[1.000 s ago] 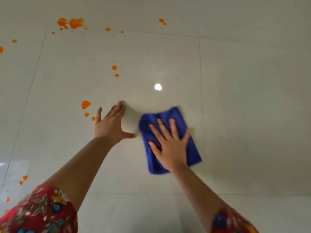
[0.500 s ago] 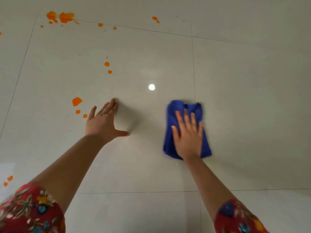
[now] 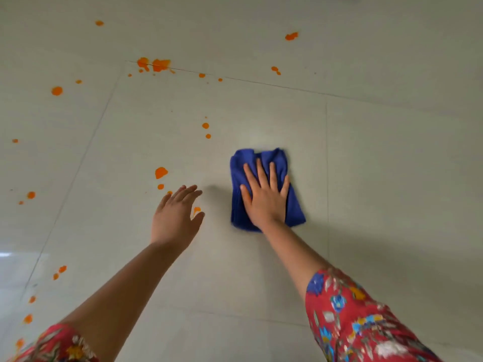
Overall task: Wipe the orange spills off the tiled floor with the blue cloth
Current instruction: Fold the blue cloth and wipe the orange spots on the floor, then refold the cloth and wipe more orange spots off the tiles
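A folded blue cloth (image 3: 261, 163) lies flat on the pale tiled floor (image 3: 392, 178), just right of centre. My right hand (image 3: 265, 197) presses down on it with straight, spread fingers. My left hand (image 3: 176, 218) is open, fingers straight, at or just above the floor left of the cloth. An orange blot (image 3: 160, 172) and smaller drops lie just beyond its fingertips, and one drop (image 3: 196, 210) shows between its thumb and fingers. A bigger orange splash (image 3: 156, 65) sits on a tile joint further off.
Orange drops are scattered over the left half of the floor, such as one at the far left (image 3: 56, 91) and some near my left sleeve (image 3: 60, 271). A few more drops (image 3: 291, 36) lie at the far right. Grout lines cross the tiles.
My right hand has slid the cloth to the right and then a little back left. The left hand has lifted or shifted slightly toward the near drops. My view has pulled back.
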A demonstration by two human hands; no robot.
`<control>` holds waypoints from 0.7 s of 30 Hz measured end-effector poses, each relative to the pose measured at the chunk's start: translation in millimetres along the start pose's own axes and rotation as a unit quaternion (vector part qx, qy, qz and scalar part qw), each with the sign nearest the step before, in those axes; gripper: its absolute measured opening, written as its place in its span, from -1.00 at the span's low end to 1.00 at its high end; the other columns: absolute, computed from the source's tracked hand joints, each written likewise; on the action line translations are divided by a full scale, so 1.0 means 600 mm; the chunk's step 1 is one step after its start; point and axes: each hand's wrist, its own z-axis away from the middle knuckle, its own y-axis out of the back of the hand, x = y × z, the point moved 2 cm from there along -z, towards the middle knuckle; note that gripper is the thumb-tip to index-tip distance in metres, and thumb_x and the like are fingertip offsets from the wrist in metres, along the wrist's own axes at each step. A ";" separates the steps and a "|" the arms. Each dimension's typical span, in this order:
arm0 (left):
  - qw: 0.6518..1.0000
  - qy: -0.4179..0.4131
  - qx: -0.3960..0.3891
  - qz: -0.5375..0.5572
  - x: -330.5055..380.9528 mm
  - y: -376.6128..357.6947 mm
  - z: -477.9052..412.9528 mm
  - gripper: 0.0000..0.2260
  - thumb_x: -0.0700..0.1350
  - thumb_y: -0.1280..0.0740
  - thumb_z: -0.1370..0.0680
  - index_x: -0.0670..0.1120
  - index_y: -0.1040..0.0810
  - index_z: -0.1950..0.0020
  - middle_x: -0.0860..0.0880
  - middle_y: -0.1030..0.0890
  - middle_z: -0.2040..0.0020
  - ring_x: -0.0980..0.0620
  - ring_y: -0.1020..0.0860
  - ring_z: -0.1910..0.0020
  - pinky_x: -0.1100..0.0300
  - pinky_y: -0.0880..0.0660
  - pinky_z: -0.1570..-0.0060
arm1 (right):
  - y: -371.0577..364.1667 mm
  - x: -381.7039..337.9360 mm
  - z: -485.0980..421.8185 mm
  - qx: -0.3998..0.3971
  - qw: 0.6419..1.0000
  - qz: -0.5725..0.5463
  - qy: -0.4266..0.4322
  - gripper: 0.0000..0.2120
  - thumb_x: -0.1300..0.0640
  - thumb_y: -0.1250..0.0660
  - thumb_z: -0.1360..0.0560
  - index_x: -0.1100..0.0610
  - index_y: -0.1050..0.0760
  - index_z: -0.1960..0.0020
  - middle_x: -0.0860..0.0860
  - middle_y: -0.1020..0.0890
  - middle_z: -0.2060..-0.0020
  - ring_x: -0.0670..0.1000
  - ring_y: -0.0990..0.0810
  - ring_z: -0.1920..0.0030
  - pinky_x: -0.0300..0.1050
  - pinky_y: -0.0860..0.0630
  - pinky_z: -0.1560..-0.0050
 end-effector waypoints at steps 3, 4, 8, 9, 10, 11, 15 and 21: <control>1.000 0.005 -0.010 0.003 0.000 -0.005 0.030 -0.65 -0.09 -0.29 -0.56 0.02 -0.46 -0.35 0.07 -0.39 -0.44 0.05 -0.27 -0.47 0.11 -0.09 -0.48 | -0.001 -0.008 0.076 -0.046 0.996 -0.062 0.032 -0.36 -0.36 0.07 -0.49 -0.23 0.01 -0.54 -0.12 0.09 -0.57 0.04 0.17 -0.57 0.30 0.25 -0.45; 1.000 0.006 -0.014 0.005 0.001 -0.009 0.041 -0.67 -0.12 -0.28 -0.56 0.03 -0.48 -0.33 0.07 -0.40 -0.43 0.05 -0.30 -0.45 0.11 -0.12 -0.47 | 0.003 -0.009 0.101 -0.043 0.992 -0.119 0.031 -0.35 -0.41 0.00 -0.44 -0.27 -0.07 -0.51 -0.13 0.10 -0.57 0.01 0.21 -0.56 0.23 0.31 -0.44; 1.000 0.008 0.002 0.020 0.004 -0.009 0.066 -0.72 -0.16 -0.26 -0.57 0.03 -0.55 -0.26 0.10 -0.44 -0.40 0.05 -0.34 -0.42 0.12 -0.24 -0.41 | -0.001 -0.005 0.181 0.040 0.974 -0.155 0.159 -0.59 -0.24 -0.35 -0.38 -0.12 -0.58 -0.17 -0.07 -0.45 -0.38 0.04 -0.34 -0.43 0.22 -0.27 -0.38; 1.000 0.008 0.002 0.023 0.004 -0.005 0.071 -0.73 -0.15 -0.26 -0.57 0.03 -0.55 -0.25 0.10 -0.44 -0.40 0.05 -0.34 -0.42 0.13 -0.25 -0.40 | -0.007 -0.005 0.191 0.043 0.972 -0.153 0.173 -0.69 -0.14 -0.33 -0.44 -0.08 -0.62 -0.12 -0.08 -0.53 -0.31 0.04 -0.41 -0.40 0.21 -0.37 -0.30; 1.000 0.008 0.000 0.028 0.006 -0.002 0.074 -0.73 -0.15 -0.26 -0.57 0.03 -0.55 -0.25 0.10 -0.44 -0.40 0.05 -0.35 -0.42 0.13 -0.26 -0.39 | -0.012 -0.003 0.193 0.043 0.971 -0.176 0.158 -0.75 -0.06 -0.28 -0.49 -0.05 -0.65 -0.09 -0.08 -0.58 -0.26 0.03 -0.44 -0.38 0.21 -0.41 -0.28; 1.000 0.006 0.000 0.030 0.007 0.005 0.077 -0.73 -0.14 -0.26 -0.57 0.03 -0.55 -0.26 0.10 -0.44 -0.40 0.05 -0.36 -0.41 0.14 -0.27 -0.37 | -0.009 -0.004 0.190 0.048 0.967 -0.213 0.130 -0.76 0.00 -0.25 -0.52 0.00 -0.66 -0.05 -0.07 -0.62 -0.22 0.02 -0.47 -0.36 0.19 -0.42 -0.28; 0.997 -0.028 0.001 0.076 0.022 0.022 0.077 -0.68 -0.16 -0.27 -0.57 0.04 -0.50 -0.30 0.12 -0.43 -0.40 0.05 -0.42 -0.35 0.17 -0.35 -0.29 | 0.038 -0.011 0.179 -0.007 0.900 -0.435 -0.001 -0.84 0.21 -0.32 -0.55 0.13 -0.66 -0.06 -0.08 -0.65 -0.13 -0.09 -0.45 -0.35 -0.12 -0.35 -0.36; 0.972 -0.114 -0.013 0.204 0.086 0.059 0.052 -0.56 -0.25 -0.26 -0.55 0.09 -0.40 -0.38 0.17 -0.43 -0.37 0.20 -0.41 -0.30 0.34 -0.32 -0.23 | 0.172 0.010 0.172 -0.051 0.762 -0.637 -0.105 -0.71 0.37 -0.34 -0.48 0.03 -0.68 0.23 -0.14 -0.69 0.31 -0.17 -0.62 0.21 -0.32 -0.48 0.07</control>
